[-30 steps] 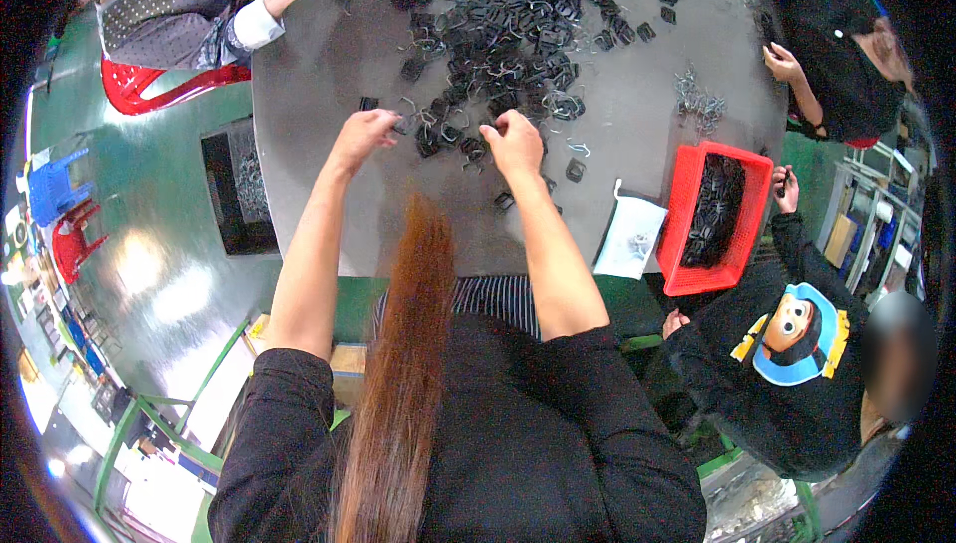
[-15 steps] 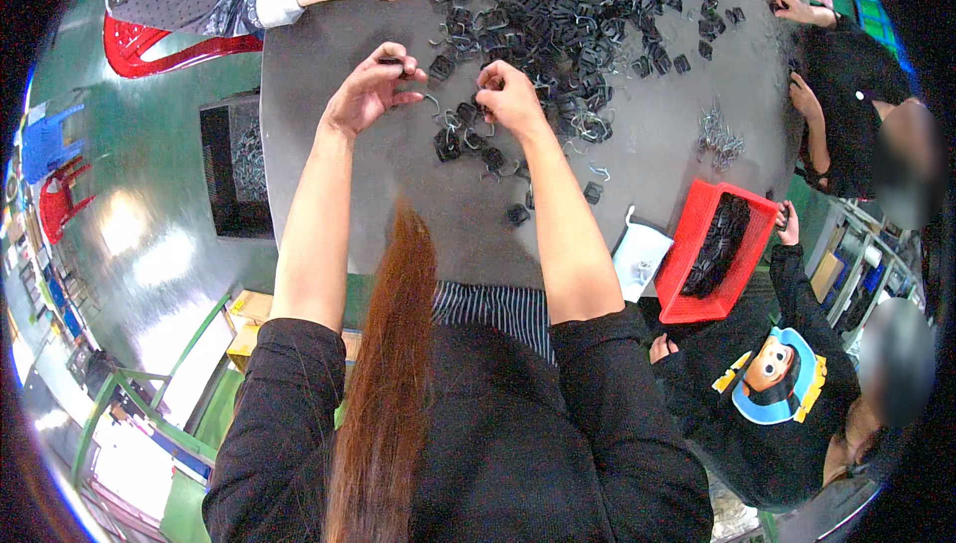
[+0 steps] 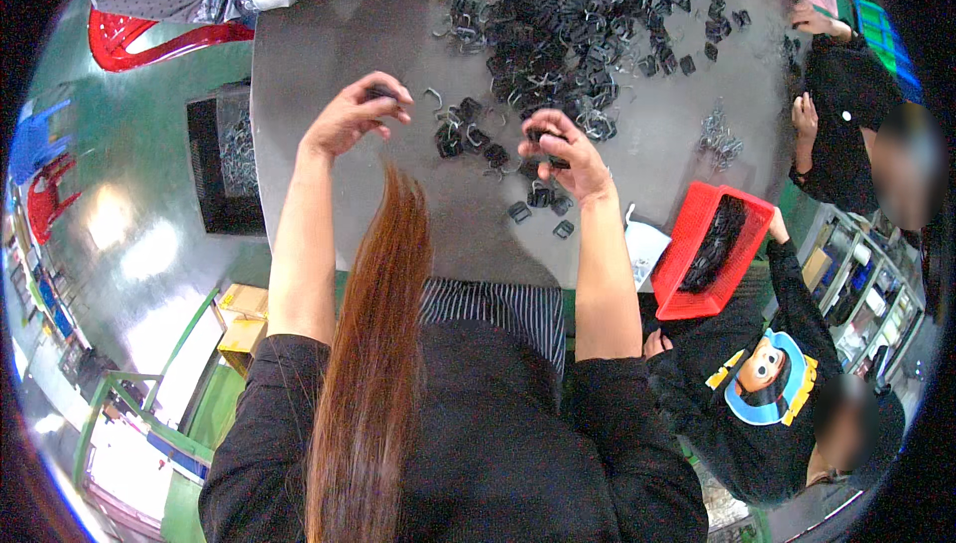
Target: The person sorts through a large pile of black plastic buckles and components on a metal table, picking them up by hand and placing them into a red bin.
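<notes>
Near the table's [image 3: 329,65] front edge, the right hand [image 3: 568,159] is curled shut around a small black clip [image 3: 548,135], and the left hand [image 3: 354,115] pinches another dark piece [image 3: 378,93]. Both look light, stiff and slightly slippery, best gripped by the flat sides. Loose clips [image 3: 468,135] lie between the hands; the big pile [image 3: 578,15] spreads toward the far edge.

table [image 3: 378,194]: grey
small clips [image 3: 558,15]: black
bin [image 3: 697,254]: red
chair [image 3: 139,40]: red
apron [image 3: 498,309]: dark with white stripes
</notes>
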The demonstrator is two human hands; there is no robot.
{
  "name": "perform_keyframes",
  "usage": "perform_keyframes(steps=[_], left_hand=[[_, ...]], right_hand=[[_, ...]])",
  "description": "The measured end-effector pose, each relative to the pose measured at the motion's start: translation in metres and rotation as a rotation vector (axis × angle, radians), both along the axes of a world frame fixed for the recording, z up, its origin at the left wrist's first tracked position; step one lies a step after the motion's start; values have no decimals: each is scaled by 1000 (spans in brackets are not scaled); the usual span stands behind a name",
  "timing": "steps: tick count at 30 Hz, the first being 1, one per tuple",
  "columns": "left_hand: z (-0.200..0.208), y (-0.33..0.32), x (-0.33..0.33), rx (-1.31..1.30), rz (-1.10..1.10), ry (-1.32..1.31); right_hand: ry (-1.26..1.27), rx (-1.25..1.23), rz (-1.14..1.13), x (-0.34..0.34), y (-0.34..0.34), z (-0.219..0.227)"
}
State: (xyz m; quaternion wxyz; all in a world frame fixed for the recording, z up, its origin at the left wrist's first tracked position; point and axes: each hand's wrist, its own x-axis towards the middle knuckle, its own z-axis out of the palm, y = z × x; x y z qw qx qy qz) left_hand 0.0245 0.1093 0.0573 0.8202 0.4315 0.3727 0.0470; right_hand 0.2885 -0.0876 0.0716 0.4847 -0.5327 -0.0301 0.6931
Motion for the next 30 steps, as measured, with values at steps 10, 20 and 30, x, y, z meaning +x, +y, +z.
perform_keyframes(steps=[10,20,30], left_hand=[[-53,-12,20,1039,31,910],[-58,-26,12,1000,-189,813],[-44,-52,-4,1059,33,899]], right_hand=[[-1457,-85,633,-69,66,-52],[-120,-19,77,-16,6,-3],[-1308,-208,570,-83,15,-55]])
